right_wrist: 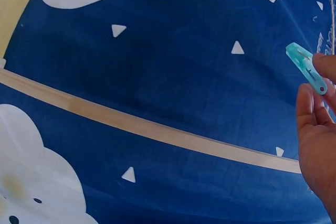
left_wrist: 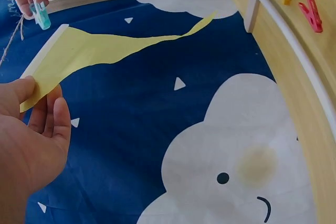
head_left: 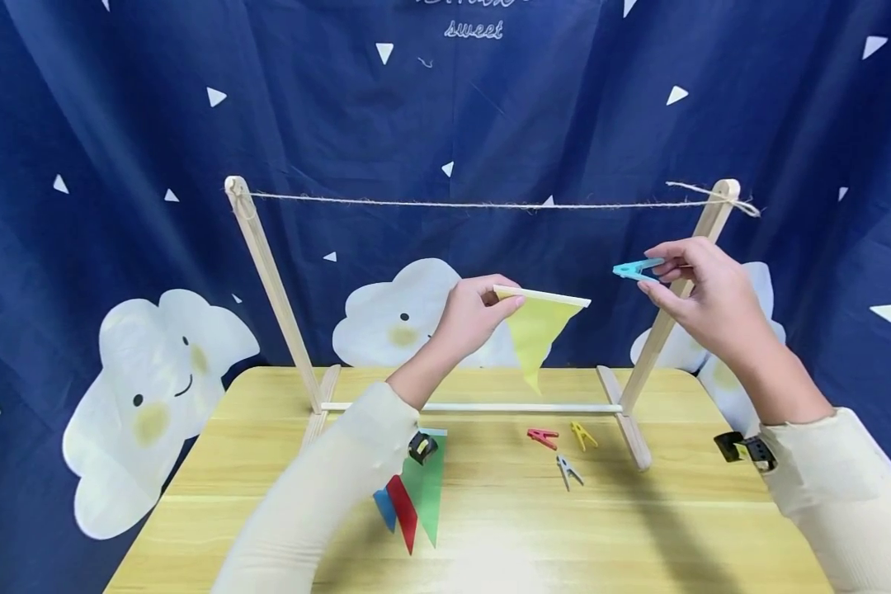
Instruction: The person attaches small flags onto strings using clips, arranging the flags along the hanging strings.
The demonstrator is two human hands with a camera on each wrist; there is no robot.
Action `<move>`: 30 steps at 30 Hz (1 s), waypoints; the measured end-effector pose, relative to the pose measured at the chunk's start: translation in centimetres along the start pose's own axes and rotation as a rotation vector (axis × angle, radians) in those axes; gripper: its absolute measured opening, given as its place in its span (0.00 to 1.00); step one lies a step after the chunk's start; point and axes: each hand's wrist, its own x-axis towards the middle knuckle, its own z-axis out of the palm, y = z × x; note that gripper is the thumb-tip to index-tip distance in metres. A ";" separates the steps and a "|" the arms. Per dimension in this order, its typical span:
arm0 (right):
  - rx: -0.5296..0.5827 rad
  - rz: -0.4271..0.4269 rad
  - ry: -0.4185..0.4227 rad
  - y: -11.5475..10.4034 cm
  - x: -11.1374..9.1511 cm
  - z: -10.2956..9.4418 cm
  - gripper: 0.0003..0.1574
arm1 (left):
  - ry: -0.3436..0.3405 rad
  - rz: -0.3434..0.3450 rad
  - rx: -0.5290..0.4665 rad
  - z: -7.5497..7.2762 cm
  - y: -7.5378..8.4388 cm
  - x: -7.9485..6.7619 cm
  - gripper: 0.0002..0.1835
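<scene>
A yellow triangular pennant point(head_left: 540, 326) with a white top edge hangs from my left hand point(head_left: 475, 318), which pinches its left corner between thumb and fingers. In the left wrist view the pennant point(left_wrist: 100, 48) bends and its tip curls. My right hand point(head_left: 713, 297) holds a light-blue clothespin point(head_left: 634, 269) by its handle end, beside the right post. The right wrist view shows that clothespin point(right_wrist: 306, 68) between thumb and fingers. Both hands are below the string point(head_left: 445, 204), which runs level between two wooden posts and touches neither pennant nor clothespin.
On the wooden table point(head_left: 505, 511) lie a red clothespin point(head_left: 543, 438), a yellow one point(head_left: 583, 436) and a grey one point(head_left: 567, 472). Green point(head_left: 426, 487), red point(head_left: 403, 511) and blue pennants point(head_left: 386, 509) lie partly under my left arm. A white rod point(head_left: 520, 407) joins the stand's posts.
</scene>
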 end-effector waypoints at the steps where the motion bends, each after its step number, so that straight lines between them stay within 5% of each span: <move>1: -0.002 -0.002 0.005 -0.1 0.1 -0.1 0.24 | 0.001 -0.001 -0.005 0.1 0.1 0.0 0.06; 30: -0.072 0.021 0.093 -1.3 4.0 -4.4 0.27 | 0.107 0.061 -0.143 4.1 3.4 3.0 0.05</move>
